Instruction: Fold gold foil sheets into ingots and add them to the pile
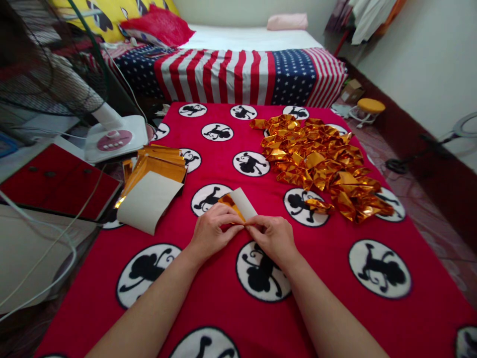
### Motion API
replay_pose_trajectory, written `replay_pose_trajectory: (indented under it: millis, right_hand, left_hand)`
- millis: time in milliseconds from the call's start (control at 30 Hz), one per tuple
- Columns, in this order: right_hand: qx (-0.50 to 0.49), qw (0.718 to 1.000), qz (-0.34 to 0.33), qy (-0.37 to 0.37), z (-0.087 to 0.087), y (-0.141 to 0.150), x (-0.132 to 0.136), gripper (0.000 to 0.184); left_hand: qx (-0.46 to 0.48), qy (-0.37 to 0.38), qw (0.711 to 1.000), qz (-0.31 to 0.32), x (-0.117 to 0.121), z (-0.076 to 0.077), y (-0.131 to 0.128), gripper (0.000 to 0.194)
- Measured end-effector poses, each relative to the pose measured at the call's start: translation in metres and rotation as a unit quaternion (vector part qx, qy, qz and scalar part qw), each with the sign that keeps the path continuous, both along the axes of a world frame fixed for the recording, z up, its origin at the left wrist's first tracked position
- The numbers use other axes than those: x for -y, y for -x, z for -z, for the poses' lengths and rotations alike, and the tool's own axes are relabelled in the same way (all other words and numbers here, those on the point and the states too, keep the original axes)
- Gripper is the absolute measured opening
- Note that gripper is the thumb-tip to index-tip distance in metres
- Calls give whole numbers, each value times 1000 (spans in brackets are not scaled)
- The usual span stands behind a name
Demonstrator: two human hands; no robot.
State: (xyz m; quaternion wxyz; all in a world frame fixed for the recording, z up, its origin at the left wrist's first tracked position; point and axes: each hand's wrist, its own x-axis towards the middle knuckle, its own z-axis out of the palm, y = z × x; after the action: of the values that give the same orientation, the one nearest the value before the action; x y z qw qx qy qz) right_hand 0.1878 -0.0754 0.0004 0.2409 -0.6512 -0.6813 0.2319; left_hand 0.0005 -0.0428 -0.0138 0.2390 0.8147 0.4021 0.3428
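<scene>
My left hand (214, 229) and my right hand (274, 237) meet over the red blanket (316, 278), both pinched on one small sheet of gold foil paper (241, 203). The sheet is partly folded, its white back turned up and a gold edge showing on the left. A stack of flat gold foil sheets (154, 171) lies to the left, the top one white side up. A heap of folded gold foil pieces (320, 164) lies to the right, beyond my right hand.
A white fan base (115, 136) and a red box (55, 181) stand left of the blanket, with white cables. A bed with a flag-patterned cover (238, 72) is behind. A yellow stool (370, 107) and tiled floor are on the right.
</scene>
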Motion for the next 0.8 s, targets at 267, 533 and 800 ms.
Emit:
replay_pose_trajectory:
  millis: [267, 533, 800]
  right_hand:
    - [21, 1000, -21, -9, -2, 0, -1, 13]
    - [15, 999, -29, -24, 1, -1, 0, 14]
    - [-2, 999, -45, -23, 2, -5, -2, 12]
  left_hand:
    - [-15, 2, 1000, 11, 2, -2, -3, 5]
    - [-42, -17, 999, 11, 2, -2, -4, 2]
    - [12, 0, 1000, 5, 0, 0, -4, 4]
